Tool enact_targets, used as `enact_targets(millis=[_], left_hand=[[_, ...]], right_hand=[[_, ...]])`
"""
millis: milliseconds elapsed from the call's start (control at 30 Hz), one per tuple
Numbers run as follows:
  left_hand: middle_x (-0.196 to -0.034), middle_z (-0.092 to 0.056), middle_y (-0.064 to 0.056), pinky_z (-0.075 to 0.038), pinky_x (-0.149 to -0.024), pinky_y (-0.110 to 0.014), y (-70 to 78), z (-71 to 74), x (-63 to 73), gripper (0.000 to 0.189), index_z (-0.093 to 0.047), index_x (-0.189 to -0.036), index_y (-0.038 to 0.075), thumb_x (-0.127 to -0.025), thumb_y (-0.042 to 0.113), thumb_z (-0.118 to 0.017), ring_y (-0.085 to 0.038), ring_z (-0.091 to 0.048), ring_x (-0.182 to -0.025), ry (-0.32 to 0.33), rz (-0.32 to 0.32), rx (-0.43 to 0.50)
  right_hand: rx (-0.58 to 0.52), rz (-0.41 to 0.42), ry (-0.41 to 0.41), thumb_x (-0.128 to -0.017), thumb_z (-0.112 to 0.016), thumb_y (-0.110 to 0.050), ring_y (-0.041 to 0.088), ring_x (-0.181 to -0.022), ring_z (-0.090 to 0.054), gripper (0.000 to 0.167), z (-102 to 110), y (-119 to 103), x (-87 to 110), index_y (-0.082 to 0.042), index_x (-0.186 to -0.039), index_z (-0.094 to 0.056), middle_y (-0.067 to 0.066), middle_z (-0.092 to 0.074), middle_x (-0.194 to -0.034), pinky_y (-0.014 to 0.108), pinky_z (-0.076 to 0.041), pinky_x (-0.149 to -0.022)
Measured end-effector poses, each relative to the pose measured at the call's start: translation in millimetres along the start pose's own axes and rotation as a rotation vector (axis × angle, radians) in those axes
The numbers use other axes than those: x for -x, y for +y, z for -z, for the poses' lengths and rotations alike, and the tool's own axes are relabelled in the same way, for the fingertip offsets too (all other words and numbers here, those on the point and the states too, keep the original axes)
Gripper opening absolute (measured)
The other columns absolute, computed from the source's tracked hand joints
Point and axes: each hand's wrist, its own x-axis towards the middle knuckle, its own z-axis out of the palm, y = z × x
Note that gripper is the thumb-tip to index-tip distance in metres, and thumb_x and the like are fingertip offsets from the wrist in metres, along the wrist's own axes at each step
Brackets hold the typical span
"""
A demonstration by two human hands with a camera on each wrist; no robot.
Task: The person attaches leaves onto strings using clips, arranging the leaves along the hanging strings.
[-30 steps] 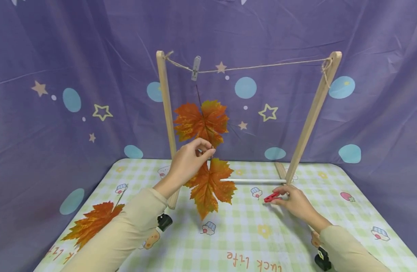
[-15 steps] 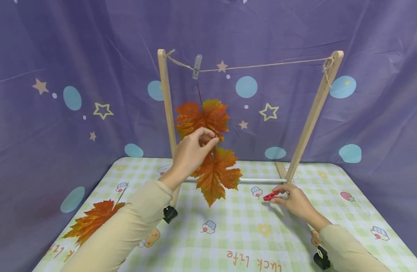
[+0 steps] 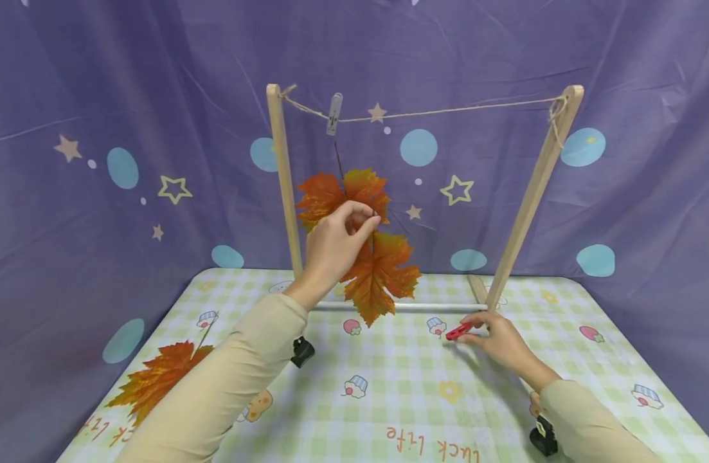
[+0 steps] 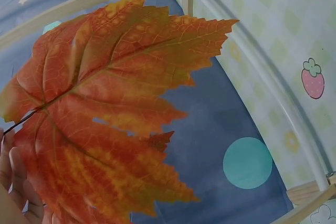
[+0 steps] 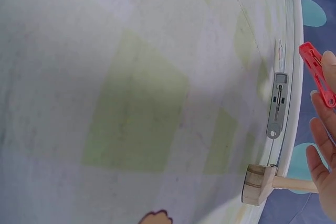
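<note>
My left hand (image 3: 335,247) pinches the thin stem of an orange maple leaf (image 3: 382,273), whose blade hangs below the fingers. In the left wrist view this leaf (image 4: 113,72) fills much of the frame, and part of the hand (image 4: 18,182) shows at the left edge. Behind it a second maple leaf (image 3: 319,196) hangs from a twine line (image 3: 447,112) by a grey clothespin (image 3: 334,114). Low at the right, my right hand (image 3: 501,337) pinches a red clothespin (image 3: 458,331) between thumb and fingers. Another grey clothespin (image 5: 277,106) lies on the table near that hand.
Two wooden posts (image 3: 533,199) hold up the twine, joined low down by a white rod (image 3: 447,307). A third maple leaf (image 3: 157,379) lies on the checked tablecloth (image 3: 412,386) at the left, partly behind my sleeve. A purple curtain (image 3: 215,96) stands behind.
My left hand has risen and moved a little right with its leaf, now covering part of the hanging leaf. The right hand stays almost in place, the red clothespin turned slightly.
</note>
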Motion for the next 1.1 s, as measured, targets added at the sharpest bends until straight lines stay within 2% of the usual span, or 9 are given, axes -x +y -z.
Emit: enact_targets(millis=[167, 467, 700, 967, 1100], left_hand=[[-0.092, -0.071, 0.014, -0.033, -0.048, -0.03, 5.7, -4.1, -7.7, 0.024, -0.07, -0.11, 0.022, -0.098, 0.041, -0.063, -0.009, -0.048, -0.06, 0.05, -0.047, -0.042], [-0.092, -0.072, 0.011, -0.033, -0.048, -0.03, 14.1, -11.7, -20.4, 0.023, -0.07, -0.11, 0.02, -0.097, 0.039, -0.064, -0.009, -0.047, -0.057, 0.09, -0.104, -0.05], [-0.094, -0.073, 0.01, -0.034, -0.052, -0.03, 13.7, -18.3, -33.1, 0.023, -0.071, -0.11, 0.02, -0.098, 0.038, -0.063, -0.011, -0.045, -0.054, 0.148, -0.111, -0.085], [-0.094, -0.073, 0.009, -0.032, -0.051, -0.029, 16.1, -25.4, -44.2, 0.024, -0.072, -0.11, 0.02, -0.099, 0.039, -0.062, -0.014, -0.041, -0.051, 0.149, -0.118, -0.138], [-0.093, -0.073, 0.008, -0.036, -0.055, -0.029, 15.9, -27.8, -49.4, 0.024, -0.072, -0.11, 0.02, -0.099, 0.038, -0.062, -0.014, -0.047, -0.055, 0.152, -0.115, -0.159]], right_hand=[[-0.007, 0.007, 0.013, -0.079, -0.084, -0.018, 0.032, -0.093, -0.064, 0.027, -0.3, 1.4, -0.9, -0.005, -0.101, -0.074, 0.006, -0.071, -0.103, 0.05, -0.048, -0.084], [-0.029, 0.002, 0.015, -0.08, -0.084, -0.02, 0.031, -0.094, -0.063, 0.027, 0.9, 4.1, 0.4, -0.006, -0.101, -0.074, 0.005, -0.071, -0.102, 0.051, -0.048, -0.085], [-0.024, -0.008, 0.028, -0.08, -0.084, -0.021, 0.03, -0.092, -0.064, 0.03, 2.8, 6.0, -0.3, -0.005, -0.104, -0.074, 0.004, -0.072, -0.1, 0.049, -0.049, -0.083], [-0.024, -0.024, 0.026, -0.08, -0.084, -0.021, 0.03, -0.093, -0.063, 0.033, 5.0, 5.2, -1.1, -0.004, -0.107, -0.073, 0.006, -0.072, -0.104, 0.048, -0.049, -0.083], [-0.028, -0.035, 0.029, -0.081, -0.083, -0.022, 0.029, -0.094, -0.062, 0.034, 6.8, 3.7, -1.6, -0.004, -0.107, -0.073, 0.008, -0.072, -0.106, 0.05, -0.049, -0.084]])
